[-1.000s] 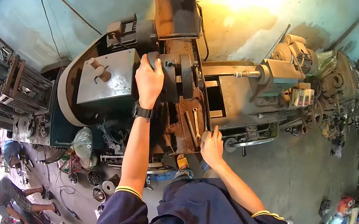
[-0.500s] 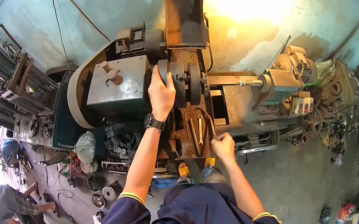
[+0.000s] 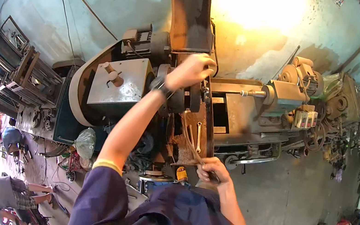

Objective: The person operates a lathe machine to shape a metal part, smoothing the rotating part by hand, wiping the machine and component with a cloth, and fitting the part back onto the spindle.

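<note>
My left hand (image 3: 190, 72) reaches over the dark wheels (image 3: 192, 99) of the lathe's spindle end. Its fingers are bent near the far wheel, and whether they hold anything is hard to see. A watch (image 3: 159, 86) is on that wrist. Lower down, at the near end of the rusty bed, my right hand (image 3: 214, 171) is closed around a long thin bar (image 3: 190, 143), which slants up over the bed. A wrench (image 3: 198, 136) lies on the bed just beside the bar.
A metal box with a handle (image 3: 116, 85) sits left of the wheels. To the right stand a tailstock (image 3: 285, 95) and a switch box (image 3: 304, 119). A plastic bag (image 3: 85, 141) hangs below left. Another person (image 3: 14, 195) is at the lower left.
My left hand has left the near side of the wheels and moved right and up over them. My right hand has come down and left, with the bar now clearly in it.
</note>
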Demonstrator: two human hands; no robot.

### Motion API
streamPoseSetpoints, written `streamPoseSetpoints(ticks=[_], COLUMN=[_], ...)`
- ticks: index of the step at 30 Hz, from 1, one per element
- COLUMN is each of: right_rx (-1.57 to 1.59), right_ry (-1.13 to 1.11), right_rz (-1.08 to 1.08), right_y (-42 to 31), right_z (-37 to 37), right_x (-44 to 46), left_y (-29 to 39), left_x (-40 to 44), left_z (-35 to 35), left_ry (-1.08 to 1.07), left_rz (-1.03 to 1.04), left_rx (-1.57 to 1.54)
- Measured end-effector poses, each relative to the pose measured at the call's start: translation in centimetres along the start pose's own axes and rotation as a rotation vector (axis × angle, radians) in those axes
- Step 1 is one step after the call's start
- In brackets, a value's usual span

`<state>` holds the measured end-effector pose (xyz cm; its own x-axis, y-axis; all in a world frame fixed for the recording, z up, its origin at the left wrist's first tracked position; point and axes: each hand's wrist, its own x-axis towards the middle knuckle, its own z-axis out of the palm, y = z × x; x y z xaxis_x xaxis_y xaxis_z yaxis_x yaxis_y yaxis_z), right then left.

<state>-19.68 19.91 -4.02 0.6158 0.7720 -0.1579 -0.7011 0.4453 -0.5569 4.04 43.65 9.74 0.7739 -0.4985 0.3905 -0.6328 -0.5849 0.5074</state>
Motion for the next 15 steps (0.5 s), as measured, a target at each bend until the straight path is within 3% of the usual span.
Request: streamPoseSetpoints(ticks=[2, 4, 6, 7, 8, 10, 14, 15], right_rx=[0.284, 0.549, 0.368, 0.207, -0.144, -0.459, -0.185, -0.272], right_ry=[-0.096, -0.156, -0.006, 0.123, 0.296, 0.415, 0.342, 0.367], right_rz=[-0.024, -0.073, -0.125, -0.144, -0.174, -0.235, -0.262, -0.266], right_y=[0.7, 1.2, 0.1, -0.7, -1.4, -1.5, 0.4, 0.5], right_z=[0.2, 0.1, 0.6, 1.2, 1.6, 0.2, 1.2, 0.7], right_x=[2.7, 4.8, 6.4, 6.8, 7.2, 8.0, 8.6, 8.8], left_y=[-2.4, -4.6, -1.1, -1.6, -1.5, -1.3, -1.7, -1.2], left_x=[4.2, 6.5, 7.1, 7.5, 7.6, 7.6, 7.4, 7.5], left_z=[2.1, 4.9, 4.5, 5.2, 5.4, 5.5, 5.8, 5.5], left_ry=[-0.515, -0.869, -1.008, -1.076, -1.097, -1.121, -1.142, -1.186], left_rz=[-0.127, -0.118, -0.182, -0.173, -0.179, -0.206, -0.209, -0.221], left_rx=[-0.057, 0.159, 0.475, 0.473, 0.483, 0.517, 0.523, 0.564])
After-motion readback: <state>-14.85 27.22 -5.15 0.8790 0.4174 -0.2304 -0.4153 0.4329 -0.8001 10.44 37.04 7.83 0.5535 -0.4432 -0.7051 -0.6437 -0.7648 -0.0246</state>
